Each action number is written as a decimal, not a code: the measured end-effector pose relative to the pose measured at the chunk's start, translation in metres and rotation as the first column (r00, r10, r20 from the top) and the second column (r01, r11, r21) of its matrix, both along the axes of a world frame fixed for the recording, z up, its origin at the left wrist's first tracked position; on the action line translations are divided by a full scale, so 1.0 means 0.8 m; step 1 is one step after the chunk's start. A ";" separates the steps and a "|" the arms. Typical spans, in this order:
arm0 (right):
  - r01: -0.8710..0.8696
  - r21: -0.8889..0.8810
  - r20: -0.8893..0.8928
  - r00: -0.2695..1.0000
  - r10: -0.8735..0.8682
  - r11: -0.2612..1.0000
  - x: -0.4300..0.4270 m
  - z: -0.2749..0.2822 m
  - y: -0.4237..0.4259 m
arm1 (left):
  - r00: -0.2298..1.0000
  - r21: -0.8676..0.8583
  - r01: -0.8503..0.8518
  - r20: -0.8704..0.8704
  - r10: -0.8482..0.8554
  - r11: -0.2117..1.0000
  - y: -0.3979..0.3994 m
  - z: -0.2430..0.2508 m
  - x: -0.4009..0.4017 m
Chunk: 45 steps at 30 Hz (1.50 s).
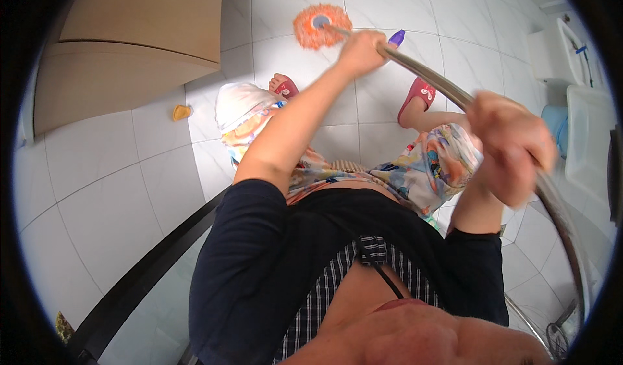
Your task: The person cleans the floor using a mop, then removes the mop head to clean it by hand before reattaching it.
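Observation:
A long metal pole of a mop [428, 75] slants across the view, its far end joined to a fluffy orange mop head [302, 28] that lies on the white tiles. Around the lower pole my left hand [362, 53] is closed, with the arm stretched forward. My right hand [511, 146], blurred, grips the pole higher up, close to the camera on the right. Beyond it, the pole runs down the right rim of the picture. A purple plastic object [397, 38] shows just past my left thumb; whether it touches the hand or lies on the floor I cannot tell.
A beige cabinet [141, 19] stands at the front left. Near it a small yellow item [182, 112] lies on the tiled floor [97, 180]. White basins [555, 53] and a blue bucket [556, 124] are at the right. A dark-framed glass panel [151, 263] runs along my left.

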State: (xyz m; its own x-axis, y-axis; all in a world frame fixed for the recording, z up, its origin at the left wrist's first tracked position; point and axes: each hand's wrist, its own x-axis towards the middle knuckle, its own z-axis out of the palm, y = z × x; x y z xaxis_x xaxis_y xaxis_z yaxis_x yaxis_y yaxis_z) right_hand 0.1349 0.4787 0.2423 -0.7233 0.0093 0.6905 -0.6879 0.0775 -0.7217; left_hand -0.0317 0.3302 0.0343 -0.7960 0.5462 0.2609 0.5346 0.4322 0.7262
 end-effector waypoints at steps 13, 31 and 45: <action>-0.186 -0.146 0.004 0.982 0.189 0.972 0.037 0.126 0.049 | 0.975 0.191 0.129 0.156 -0.160 0.973 0.028 0.076 0.153; 0.133 0.050 0.897 0.430 -0.103 0.990 -0.108 -0.162 0.072 | 0.902 -0.320 0.163 0.431 -0.010 0.934 -0.135 0.082 -0.067; 0.430 -0.382 0.783 0.620 0.039 0.818 -0.087 -0.216 0.148 | 0.889 -0.376 -0.207 0.313 0.334 0.903 -0.184 0.033 -0.100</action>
